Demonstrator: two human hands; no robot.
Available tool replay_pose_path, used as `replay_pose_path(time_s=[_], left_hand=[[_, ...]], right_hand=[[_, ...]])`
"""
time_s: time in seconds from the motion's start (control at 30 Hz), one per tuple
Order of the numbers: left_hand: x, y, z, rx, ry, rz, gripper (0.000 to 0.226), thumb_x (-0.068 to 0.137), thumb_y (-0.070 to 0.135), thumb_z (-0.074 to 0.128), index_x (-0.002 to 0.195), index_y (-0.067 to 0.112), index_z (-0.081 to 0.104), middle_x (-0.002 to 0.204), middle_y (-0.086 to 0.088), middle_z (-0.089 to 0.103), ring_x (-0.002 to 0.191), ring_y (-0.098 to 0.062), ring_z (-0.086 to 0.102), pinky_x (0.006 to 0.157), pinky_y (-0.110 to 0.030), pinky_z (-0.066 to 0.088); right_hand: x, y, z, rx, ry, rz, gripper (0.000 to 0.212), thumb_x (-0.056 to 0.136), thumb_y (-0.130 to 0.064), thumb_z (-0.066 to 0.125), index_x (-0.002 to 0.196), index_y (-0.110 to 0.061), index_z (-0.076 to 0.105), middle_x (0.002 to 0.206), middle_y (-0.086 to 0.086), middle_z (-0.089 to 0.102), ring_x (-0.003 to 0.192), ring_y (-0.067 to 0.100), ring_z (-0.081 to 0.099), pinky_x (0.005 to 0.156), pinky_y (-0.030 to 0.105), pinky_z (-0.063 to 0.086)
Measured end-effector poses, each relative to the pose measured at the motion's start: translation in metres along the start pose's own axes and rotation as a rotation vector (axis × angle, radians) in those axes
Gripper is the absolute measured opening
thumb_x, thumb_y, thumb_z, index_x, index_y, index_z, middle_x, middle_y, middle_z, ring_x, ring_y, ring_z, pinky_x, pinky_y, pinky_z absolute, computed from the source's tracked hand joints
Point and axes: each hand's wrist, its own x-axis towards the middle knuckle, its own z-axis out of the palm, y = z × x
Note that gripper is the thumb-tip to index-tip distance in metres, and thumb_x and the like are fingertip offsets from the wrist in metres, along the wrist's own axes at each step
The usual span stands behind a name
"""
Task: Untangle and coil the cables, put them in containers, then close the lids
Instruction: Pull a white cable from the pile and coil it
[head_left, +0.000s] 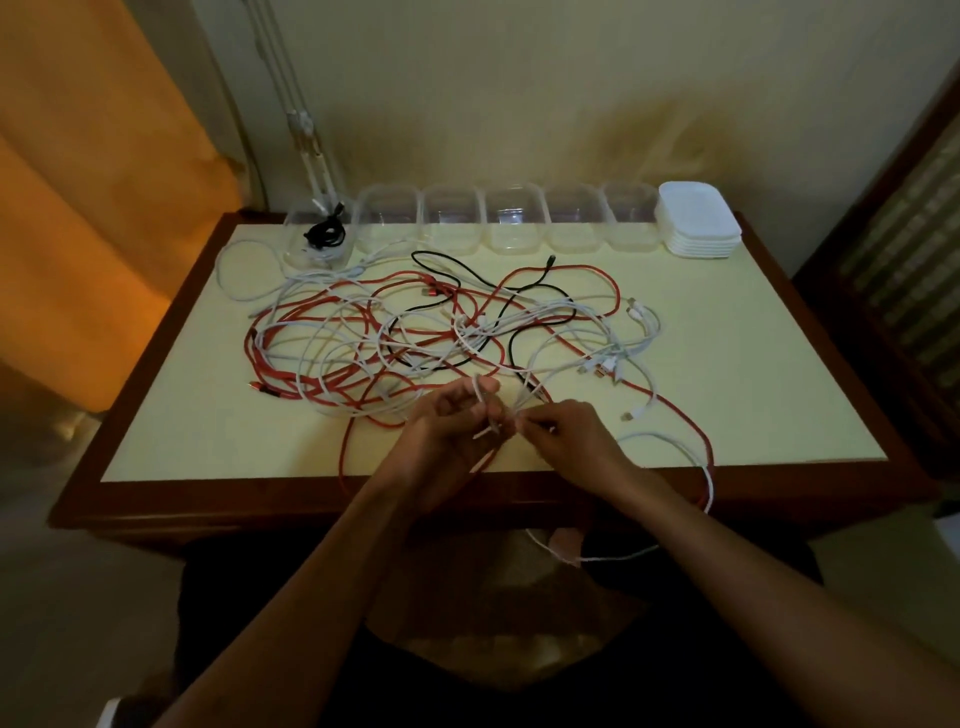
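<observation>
A tangle of red, white and black cables (415, 338) sprawls over the middle of the pale tabletop (208, 415). My left hand (447, 436) grips folded loops of a white cable (485, 410) near the table's front edge. Just to its right, my right hand (566, 441) pinches the same white cable. A loose length of white cable (675, 447) trails off the front edge toward my lap. Along the back stand several clear containers (506, 218); the leftmost container (319, 236) holds a coiled black cable. A stack of white lids (696, 218) sits at the back right.
The table has a dark wooden rim (311, 499) and stands against a cream wall. An orange curtain (93, 182) hangs at the left. A dark piece of furniture (909, 260) is at the right. White cords (306, 130) run down the wall behind the leftmost container.
</observation>
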Motion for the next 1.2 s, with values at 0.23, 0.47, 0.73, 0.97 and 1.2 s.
replay_pose_path(time_s=[0.23, 0.47, 0.73, 0.97, 1.2], left_hand=[[-0.013, -0.012, -0.003, -0.133, 0.170, 0.100, 0.017, 0.091, -0.005, 0.047, 0.101, 0.003, 0.058, 0.091, -0.009, 0.063, 0.093, -0.024, 0.064, 0.089, -0.035, 0.054], [-0.025, -0.017, 0.000, -0.183, 0.393, 0.212, 0.022, 0.090, -0.004, 0.049, 0.107, 0.003, 0.061, 0.088, -0.008, 0.066, 0.094, -0.022, 0.066, 0.096, -0.037, 0.052], [-0.016, -0.012, 0.006, -0.157, 0.455, 0.059, 0.027, 0.099, 0.008, 0.040, 0.110, 0.002, 0.063, 0.076, -0.004, 0.053, 0.076, -0.015, 0.054, 0.084, -0.032, 0.046], [-0.022, -0.010, 0.017, 0.121, 0.359, 0.052, 0.026, 0.103, 0.010, 0.037, 0.104, 0.004, 0.062, 0.076, -0.005, 0.060, 0.082, -0.018, 0.064, 0.086, -0.032, 0.053], [-0.029, -0.008, 0.000, 0.340, 0.398, 0.055, 0.022, 0.101, 0.004, 0.040, 0.104, 0.006, 0.062, 0.087, -0.007, 0.074, 0.097, -0.023, 0.071, 0.091, -0.036, 0.054]], right_hand=[[-0.028, -0.019, 0.013, -0.018, -0.134, -0.030, 0.026, 0.101, -0.032, 0.051, 0.107, -0.019, 0.073, 0.086, -0.002, 0.074, 0.071, 0.008, 0.064, 0.068, 0.031, 0.051], [-0.057, -0.047, 0.020, 0.162, -0.036, 0.144, 0.024, 0.098, -0.018, 0.058, 0.119, -0.014, 0.069, 0.088, -0.013, 0.066, 0.077, -0.012, 0.059, 0.068, 0.000, 0.042], [-0.062, -0.054, 0.032, 0.198, 0.125, 0.240, 0.024, 0.099, -0.014, 0.055, 0.118, -0.012, 0.069, 0.087, -0.006, 0.067, 0.080, 0.000, 0.062, 0.066, 0.005, 0.044], [-0.067, -0.060, 0.049, 0.207, 0.097, 0.186, 0.020, 0.100, -0.016, 0.054, 0.105, -0.016, 0.073, 0.080, -0.012, 0.066, 0.075, -0.003, 0.061, 0.064, 0.009, 0.042], [-0.066, -0.056, 0.037, 0.238, 0.071, 0.128, 0.020, 0.097, -0.011, 0.060, 0.111, -0.013, 0.073, 0.091, -0.007, 0.072, 0.084, -0.006, 0.063, 0.072, 0.006, 0.046]])
